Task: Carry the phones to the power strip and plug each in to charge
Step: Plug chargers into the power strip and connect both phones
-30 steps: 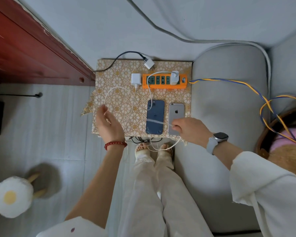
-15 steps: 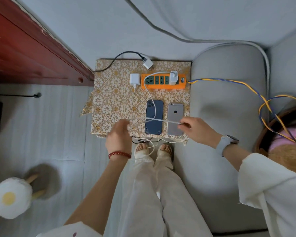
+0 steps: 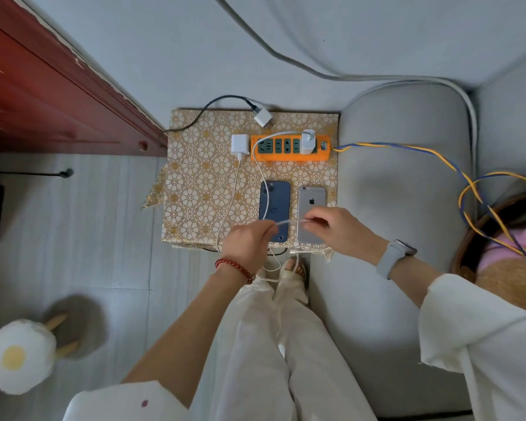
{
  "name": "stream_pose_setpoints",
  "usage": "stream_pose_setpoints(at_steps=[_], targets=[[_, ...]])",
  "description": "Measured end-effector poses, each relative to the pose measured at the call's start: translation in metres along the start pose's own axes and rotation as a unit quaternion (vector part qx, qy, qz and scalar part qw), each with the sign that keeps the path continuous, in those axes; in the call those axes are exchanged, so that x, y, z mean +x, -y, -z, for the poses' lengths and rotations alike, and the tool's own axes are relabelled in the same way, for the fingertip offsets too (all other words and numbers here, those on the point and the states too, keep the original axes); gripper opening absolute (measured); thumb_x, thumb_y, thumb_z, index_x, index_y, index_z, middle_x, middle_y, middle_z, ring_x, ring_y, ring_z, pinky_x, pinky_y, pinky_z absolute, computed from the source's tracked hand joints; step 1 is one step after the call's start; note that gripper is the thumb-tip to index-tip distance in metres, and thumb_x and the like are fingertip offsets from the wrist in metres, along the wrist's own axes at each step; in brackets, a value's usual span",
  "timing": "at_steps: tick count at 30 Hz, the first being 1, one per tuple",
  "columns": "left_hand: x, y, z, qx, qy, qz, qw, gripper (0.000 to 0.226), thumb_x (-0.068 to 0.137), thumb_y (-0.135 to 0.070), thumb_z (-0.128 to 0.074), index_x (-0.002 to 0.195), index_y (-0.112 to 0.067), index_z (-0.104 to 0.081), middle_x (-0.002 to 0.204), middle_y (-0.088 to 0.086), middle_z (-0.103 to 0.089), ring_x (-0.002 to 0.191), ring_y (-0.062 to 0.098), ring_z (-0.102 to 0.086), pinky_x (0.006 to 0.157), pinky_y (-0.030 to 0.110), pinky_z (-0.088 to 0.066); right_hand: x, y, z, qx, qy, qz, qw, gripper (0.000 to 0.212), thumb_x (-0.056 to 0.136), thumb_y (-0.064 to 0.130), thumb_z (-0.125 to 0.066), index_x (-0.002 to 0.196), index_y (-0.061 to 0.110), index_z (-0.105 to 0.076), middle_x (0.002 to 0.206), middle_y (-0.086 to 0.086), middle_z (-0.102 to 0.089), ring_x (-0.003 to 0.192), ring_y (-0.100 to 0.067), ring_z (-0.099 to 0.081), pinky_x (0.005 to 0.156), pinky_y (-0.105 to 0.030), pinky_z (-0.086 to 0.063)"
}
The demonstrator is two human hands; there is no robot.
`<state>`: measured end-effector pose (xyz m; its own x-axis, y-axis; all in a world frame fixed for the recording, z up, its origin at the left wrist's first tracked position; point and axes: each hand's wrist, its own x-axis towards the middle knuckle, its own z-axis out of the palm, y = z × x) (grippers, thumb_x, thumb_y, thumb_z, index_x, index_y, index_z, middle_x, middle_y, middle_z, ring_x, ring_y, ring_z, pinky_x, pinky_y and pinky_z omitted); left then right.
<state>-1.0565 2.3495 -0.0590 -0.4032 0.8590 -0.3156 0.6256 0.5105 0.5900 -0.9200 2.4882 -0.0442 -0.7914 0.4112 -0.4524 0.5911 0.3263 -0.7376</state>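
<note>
A dark blue phone (image 3: pixel 274 202) and a silver phone (image 3: pixel 312 199) lie face down side by side on a small table with a gold floral cloth (image 3: pixel 201 177). Behind them sits an orange power strip (image 3: pixel 289 147) with one white charger (image 3: pixel 308 142) plugged in near its right end. Its white cable (image 3: pixel 260 171) loops forward over the blue phone. My left hand (image 3: pixel 246 246) and my right hand (image 3: pixel 337 227) pinch a stretch of this cable between them, just above the phones' near ends. A second white charger (image 3: pixel 240 144) lies unplugged left of the strip.
A third white adapter (image 3: pixel 262 117) with a black cord lies at the table's back edge. A grey sofa arm (image 3: pixel 389 189) borders the table on the right, a red wooden cabinet (image 3: pixel 58 98) on the left. Blue-yellow wires (image 3: pixel 422 153) run right from the strip. A fluffy egg-shaped stool (image 3: pixel 19 363) stands lower left.
My left hand moved right from the table's left side to the cable above the blue phone and closed on it. My right hand lifted slightly, holding the cable taut.
</note>
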Motion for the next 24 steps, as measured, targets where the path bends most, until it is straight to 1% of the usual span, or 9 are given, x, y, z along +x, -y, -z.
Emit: stream_pose_setpoints(at_steps=[5, 8, 12, 14, 17, 20, 22, 23, 24], targets=[[-0.007, 0.034, 0.016, -0.069, -0.193, 0.199, 0.958, 0.021, 0.09, -0.005, -0.04, 0.089, -0.008, -0.06, 0.082, 0.014, -0.067, 0.069, 0.034, -0.062, 0.056, 0.031, -0.044, -0.013, -0.037, 0.014, 0.003, -0.062, -0.114, 0.992, 0.029, 0.091, 0.014, -0.051, 0.064, 0.003, -0.052, 0.06, -0.013, -0.047, 0.059, -0.026, -0.04, 0.049, -0.023, -0.027], [-0.009, 0.044, 0.016, -0.071, -0.113, 0.176, 0.975, 0.025, 0.09, -0.011, -0.044, 0.113, -0.011, -0.052, 0.11, 0.012, -0.062, 0.094, 0.031, -0.061, 0.081, 0.046, -0.051, -0.015, -0.035, 0.015, -0.01, -0.062, -0.096, 0.993, 0.027, 0.092, 0.016, -0.051, 0.075, -0.003, -0.06, 0.066, -0.014, -0.052, 0.063, -0.028, -0.047, 0.055, -0.021, -0.031], [-0.004, 0.024, 0.002, -0.006, 0.044, 0.05, 0.998, 0.057, 0.087, -0.03, -0.051, 0.138, -0.02, -0.027, 0.135, 0.007, -0.047, 0.121, 0.024, -0.046, 0.107, 0.051, -0.031, -0.008, -0.013, 0.002, -0.028, -0.023, -0.015, 0.999, 0.022, 0.09, 0.018, -0.052, 0.087, 0.002, -0.068, 0.072, -0.014, -0.052, 0.065, -0.023, -0.046, 0.06, -0.032, -0.035], [0.0, 0.008, -0.006, -0.019, 0.101, 0.01, 0.995, 0.044, 0.09, -0.03, -0.048, 0.132, -0.02, -0.041, 0.123, 0.007, -0.059, 0.112, 0.025, -0.054, 0.103, 0.045, -0.037, -0.003, -0.006, -0.003, -0.029, -0.06, 0.011, 0.998, 0.019, 0.087, 0.014, -0.058, 0.096, 0.002, -0.069, 0.079, -0.009, -0.05, 0.069, -0.02, -0.045, 0.063, -0.026, -0.034], [0.002, -0.011, -0.01, -0.062, 0.111, -0.001, 0.992, 0.025, 0.093, -0.024, -0.044, 0.105, -0.012, -0.062, 0.094, 0.012, -0.067, 0.084, 0.028, -0.061, 0.075, 0.035, -0.05, -0.001, -0.011, -0.005, -0.09, -0.132, 0.007, 0.987, 0.017, 0.083, 0.013, -0.063, 0.094, 0.003, -0.071, 0.087, -0.016, -0.053, 0.083, -0.024, -0.045, 0.072, -0.032, -0.039], [0.0, -0.011, -0.012, -0.035, 0.062, -0.03, 0.997, 0.025, 0.092, -0.024, -0.046, 0.103, -0.011, -0.064, 0.091, 0.011, -0.065, 0.079, 0.026, -0.059, 0.068, 0.036, -0.049, -0.001, -0.027, 0.002, -0.148, -0.175, -0.108, 0.967, 0.018, 0.083, 0.019, -0.061, 0.097, 0.009, -0.067, 0.085, -0.014, -0.052, 0.084, -0.029, -0.048, 0.071, -0.039, -0.044], [-0.002, -0.009, -0.013, -0.014, 0.056, -0.047, 0.997, 0.026, 0.092, -0.025, -0.047, 0.104, -0.012, -0.065, 0.09, 0.012, -0.063, 0.076, 0.027, -0.059, 0.065, 0.035, -0.048, 0.001, -0.032, 0.004, 0.03, -0.151, -0.207, 0.966, 0.015, 0.084, 0.014, -0.058, 0.098, 0.009, -0.063, 0.076, -0.008, -0.051, 0.068, -0.021, -0.05, 0.061, -0.031, -0.045], [-0.002, -0.008, -0.014, -0.007, 0.06, -0.047, 0.997, 0.026, 0.092, -0.026, -0.047, 0.105, -0.012, -0.065, 0.09, 0.012, -0.063, 0.075, 0.027, -0.059, 0.064, 0.035, -0.048, 0.003, -0.032, 0.004, 0.198, -0.135, -0.253, 0.937, 0.012, 0.084, 0.006, -0.055, 0.094, 0.009, -0.061, 0.077, -0.008, -0.052, 0.063, -0.019, -0.051, 0.056, -0.028, -0.047], [-0.002, -0.006, -0.015, 0.002, 0.067, -0.042, 0.997, 0.027, 0.092, -0.027, -0.046, 0.106, -0.013, -0.064, 0.09, 0.012, -0.062, 0.075, 0.028, -0.059, 0.064, 0.035, -0.049, 0.004, -0.03, 0.005, 0.374, -0.128, -0.285, 0.873, 0.015, 0.084, -0.002, -0.05, 0.089, 0.009, -0.059, 0.079, -0.011, -0.054, 0.062, -0.019, -0.054, 0.055, -0.025, -0.05]])
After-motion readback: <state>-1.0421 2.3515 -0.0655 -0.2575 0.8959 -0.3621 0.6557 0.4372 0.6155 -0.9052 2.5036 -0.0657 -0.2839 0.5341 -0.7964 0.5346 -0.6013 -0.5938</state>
